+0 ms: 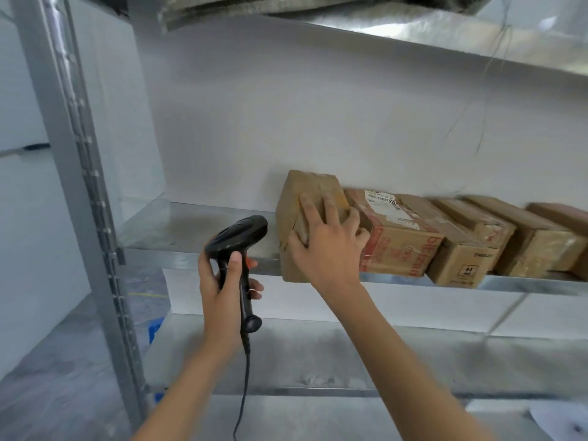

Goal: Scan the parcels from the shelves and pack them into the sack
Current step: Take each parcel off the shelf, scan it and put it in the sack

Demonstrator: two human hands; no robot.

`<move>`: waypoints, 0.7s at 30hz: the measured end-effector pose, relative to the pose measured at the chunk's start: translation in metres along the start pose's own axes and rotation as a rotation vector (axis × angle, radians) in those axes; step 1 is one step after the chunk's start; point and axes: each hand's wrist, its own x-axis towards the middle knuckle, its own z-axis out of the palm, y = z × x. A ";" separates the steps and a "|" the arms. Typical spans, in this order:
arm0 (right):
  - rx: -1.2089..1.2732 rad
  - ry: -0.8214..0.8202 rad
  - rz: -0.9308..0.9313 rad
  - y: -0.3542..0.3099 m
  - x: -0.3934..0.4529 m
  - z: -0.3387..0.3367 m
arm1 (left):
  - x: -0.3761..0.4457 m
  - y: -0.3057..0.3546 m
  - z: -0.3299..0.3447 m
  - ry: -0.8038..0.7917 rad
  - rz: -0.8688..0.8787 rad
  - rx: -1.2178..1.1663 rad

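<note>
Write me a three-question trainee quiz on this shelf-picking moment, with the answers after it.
1. True or false: the left hand grips the black scanner by its handle.
2. Which box is the right hand on?
A. the leftmost box in the row
B. the box with the red print
C. a box on the lower shelf
3. Fill in: the white label with a barcode sits on top of the box with the ___ print.

Key
1. True; the fingers wrap the handle and a cable hangs below it.
2. A; the hand lies spread over the leftmost box on the metal shelf.
3. Red; the label is on the box with the red print.
</note>
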 end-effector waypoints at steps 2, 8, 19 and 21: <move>0.040 0.094 -0.019 -0.002 -0.024 0.005 | 0.001 -0.002 -0.001 0.045 -0.040 -0.036; 0.349 0.179 -0.015 -0.009 -0.074 0.016 | 0.000 -0.001 -0.006 0.077 -0.205 -0.097; 0.559 -0.127 0.049 -0.005 -0.081 0.030 | -0.018 0.017 -0.005 0.068 -0.020 -0.070; 0.394 -0.074 0.114 -0.017 -0.079 0.033 | -0.019 0.014 -0.002 0.067 -0.011 -0.043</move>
